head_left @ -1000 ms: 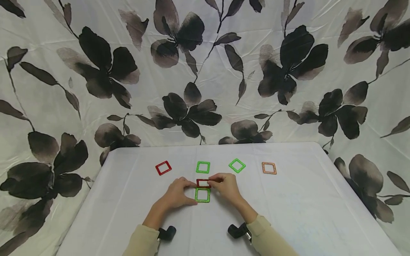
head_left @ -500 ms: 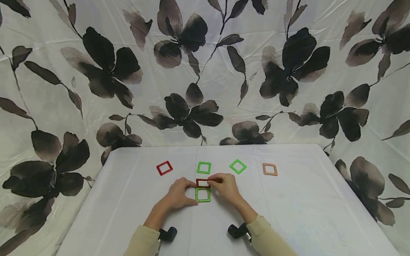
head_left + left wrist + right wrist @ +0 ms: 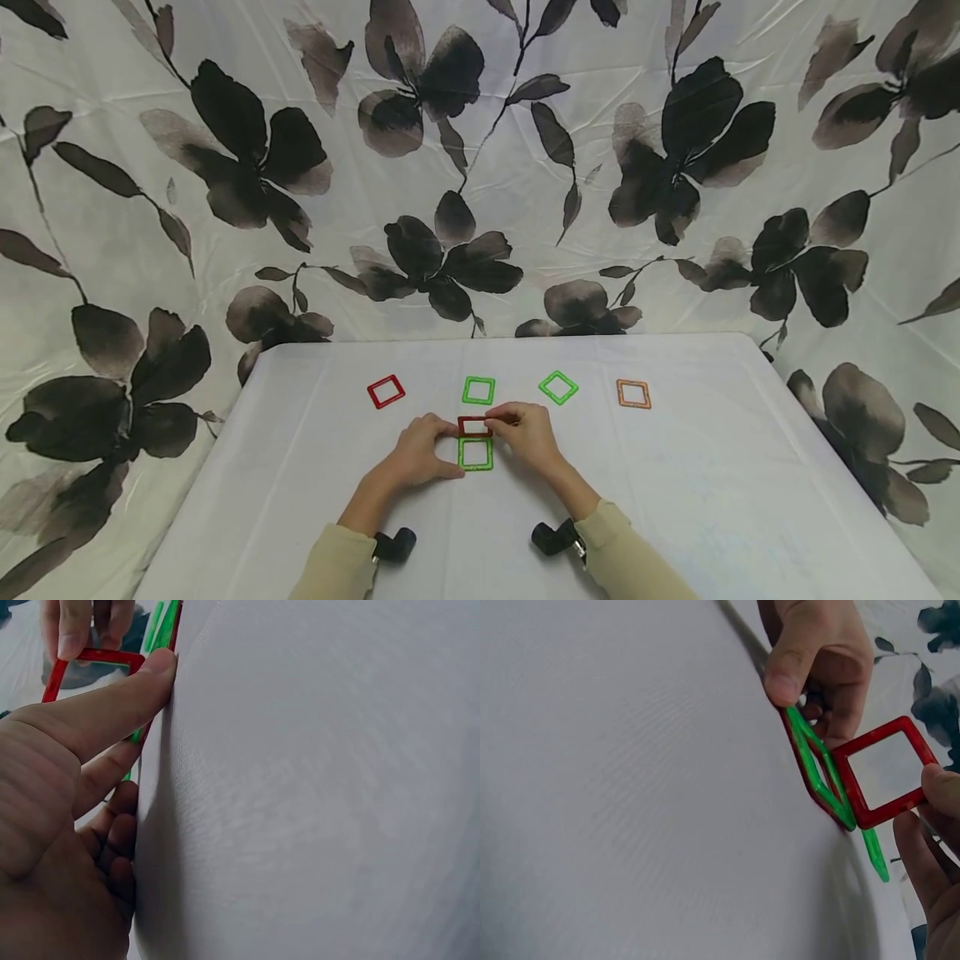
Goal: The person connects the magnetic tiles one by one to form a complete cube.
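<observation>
My right hand [image 3: 532, 433] pinches a red square magnetic tile [image 3: 849, 787] by its right side, between thumb and fingers. This tile stands on edge along the far side of a green square tile [image 3: 477, 468] lying on the table. In the right wrist view a red rim [image 3: 804, 766] shows under the green tile. My left hand [image 3: 416, 454] grips that flat pair from the left, thumb at the near corner and index finger by the far corner, close to the upright tile's lower edge.
Along the back of the white table [image 3: 712, 500] lie a red tile [image 3: 369, 397], a green tile [image 3: 466, 390], a turned green tile [image 3: 548, 396] and an orange tile [image 3: 633, 406]. Behind them hangs a floral cloth [image 3: 540, 275].
The upright red tile has shifted slightly left and now lines up with the green tile. Both hands keep nearly the same place, and the head view has moved a little.
</observation>
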Tool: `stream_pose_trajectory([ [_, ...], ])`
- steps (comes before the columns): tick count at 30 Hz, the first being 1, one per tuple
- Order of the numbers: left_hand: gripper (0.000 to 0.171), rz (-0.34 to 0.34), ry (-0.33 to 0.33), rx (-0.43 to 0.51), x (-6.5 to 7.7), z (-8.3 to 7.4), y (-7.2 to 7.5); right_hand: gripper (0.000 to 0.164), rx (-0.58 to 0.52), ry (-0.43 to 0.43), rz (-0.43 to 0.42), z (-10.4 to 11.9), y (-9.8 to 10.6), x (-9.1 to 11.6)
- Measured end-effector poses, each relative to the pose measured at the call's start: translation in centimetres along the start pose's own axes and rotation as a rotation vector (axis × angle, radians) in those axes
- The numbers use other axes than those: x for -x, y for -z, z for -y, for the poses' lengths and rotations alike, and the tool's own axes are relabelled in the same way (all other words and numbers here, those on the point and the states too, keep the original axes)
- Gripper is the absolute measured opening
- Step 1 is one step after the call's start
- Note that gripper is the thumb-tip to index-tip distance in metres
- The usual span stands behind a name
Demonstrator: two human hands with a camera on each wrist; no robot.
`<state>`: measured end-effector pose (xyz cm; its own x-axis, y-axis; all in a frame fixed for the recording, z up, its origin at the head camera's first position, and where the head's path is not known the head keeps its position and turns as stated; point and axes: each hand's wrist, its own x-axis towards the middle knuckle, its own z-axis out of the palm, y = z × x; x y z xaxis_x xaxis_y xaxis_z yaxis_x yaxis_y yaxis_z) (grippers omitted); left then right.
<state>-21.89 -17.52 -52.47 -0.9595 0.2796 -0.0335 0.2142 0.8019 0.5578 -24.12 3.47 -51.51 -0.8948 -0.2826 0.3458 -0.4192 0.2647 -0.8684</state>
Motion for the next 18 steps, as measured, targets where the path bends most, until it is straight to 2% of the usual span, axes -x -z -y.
stream_pose_trajectory([
  [4, 0.061, -0.003, -0.007, -0.016, -0.04, -0.03, 0.07, 0.010, 0.046, 0.012, -0.007, -0.09, 0.03, 0.09],
  [12, 0.069, 0.013, -0.056, -0.037, 0.15, 0.08, 0.26, 0.016, 0.058, 0.025, -0.001, -0.32, 0.07, 0.24],
  [15, 0.060, 0.017, -0.067, -0.014, 0.26, 0.26, 0.44, 0.016, 0.068, 0.042, 0.009, -0.39, 0.11, 0.21],
  [18, 0.045, 0.017, -0.081, 0.028, 0.39, 0.49, 0.61, 0.015, 0.076, 0.051, 0.021, -0.45, 0.16, 0.22],
])
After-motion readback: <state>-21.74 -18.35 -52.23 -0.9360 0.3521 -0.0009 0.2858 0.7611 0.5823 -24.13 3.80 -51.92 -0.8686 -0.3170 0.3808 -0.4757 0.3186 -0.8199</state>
